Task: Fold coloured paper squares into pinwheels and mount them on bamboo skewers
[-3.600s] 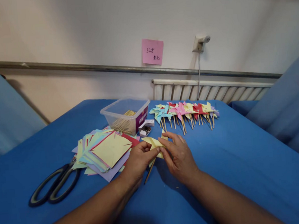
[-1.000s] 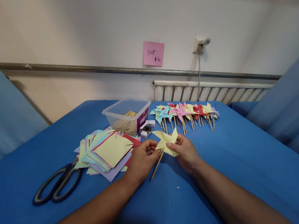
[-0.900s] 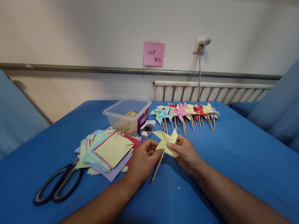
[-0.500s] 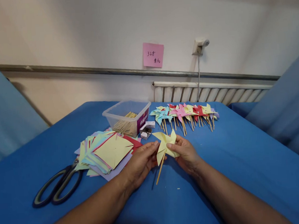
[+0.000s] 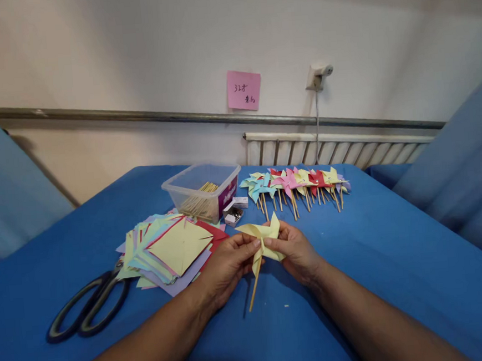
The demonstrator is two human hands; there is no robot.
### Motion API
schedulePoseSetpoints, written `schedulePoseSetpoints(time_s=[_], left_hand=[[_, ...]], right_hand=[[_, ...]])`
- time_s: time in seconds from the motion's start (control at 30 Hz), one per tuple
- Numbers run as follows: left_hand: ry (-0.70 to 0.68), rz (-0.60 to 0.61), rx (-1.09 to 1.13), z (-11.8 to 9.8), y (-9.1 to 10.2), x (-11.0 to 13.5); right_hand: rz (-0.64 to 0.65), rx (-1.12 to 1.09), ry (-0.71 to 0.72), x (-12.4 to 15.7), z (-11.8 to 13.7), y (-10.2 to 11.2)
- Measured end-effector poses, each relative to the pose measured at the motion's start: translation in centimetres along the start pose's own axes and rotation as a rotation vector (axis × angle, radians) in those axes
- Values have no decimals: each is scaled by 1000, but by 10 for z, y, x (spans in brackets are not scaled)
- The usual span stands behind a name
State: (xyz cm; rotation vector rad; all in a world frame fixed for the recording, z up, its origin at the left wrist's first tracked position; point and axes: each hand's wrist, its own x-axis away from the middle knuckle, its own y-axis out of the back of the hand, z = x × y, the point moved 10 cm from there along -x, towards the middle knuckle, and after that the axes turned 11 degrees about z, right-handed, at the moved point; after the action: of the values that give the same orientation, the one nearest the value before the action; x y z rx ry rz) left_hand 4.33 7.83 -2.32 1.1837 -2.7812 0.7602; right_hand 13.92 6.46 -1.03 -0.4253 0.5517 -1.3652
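Both my hands hold a yellow paper pinwheel (image 5: pixel 263 235) just above the blue table (image 5: pixel 397 257). My left hand (image 5: pixel 226 265) pinches it at the centre from the left, fingers closed. My right hand (image 5: pixel 295 248) grips its right side, thumb on the centre. The pinwheel's wooden stick (image 5: pixel 254 288) hangs down and towards me between the hands. A fanned stack of coloured paper squares (image 5: pixel 169 250) lies just left of my left hand.
Black scissors (image 5: pixel 84 309) lie at the left. A clear plastic box of wooden sticks (image 5: pixel 202 192) and a small box of pins (image 5: pixel 233 213) stand behind the hands. A row of finished pinwheels (image 5: pixel 295 184) lies at the back. A wall with a radiator stands beyond the table.
The pinwheel was raised off the table and turned to face me. Its stick swung from slanting left to nearly straight down. Both hands stayed on it.
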Motion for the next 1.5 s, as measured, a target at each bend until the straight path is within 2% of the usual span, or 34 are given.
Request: schedulePoseSetpoints(time_s=[0.13, 0.33, 0.5, 0.67, 1.13, 1.5], left_hand=[[-8, -12, 0, -1, 0, 1], [-10, 80, 90, -6, -12, 1], [-2, 49, 49, -4, -6, 1], [-3, 78, 57, -5, -8, 2], [-8, -17, -4, -1, 0, 0], [-3, 34, 72, -4, -9, 2]], right_hand=[[6, -41, -7, -1, -1, 1], [48, -132, -18, -1, 0, -1], [59, -129, -24, -1, -2, 0], [57, -125, -30, -1, -2, 1], [58, -55, -27, 1, -1, -3], [52, -122, -32, 0, -1, -1]])
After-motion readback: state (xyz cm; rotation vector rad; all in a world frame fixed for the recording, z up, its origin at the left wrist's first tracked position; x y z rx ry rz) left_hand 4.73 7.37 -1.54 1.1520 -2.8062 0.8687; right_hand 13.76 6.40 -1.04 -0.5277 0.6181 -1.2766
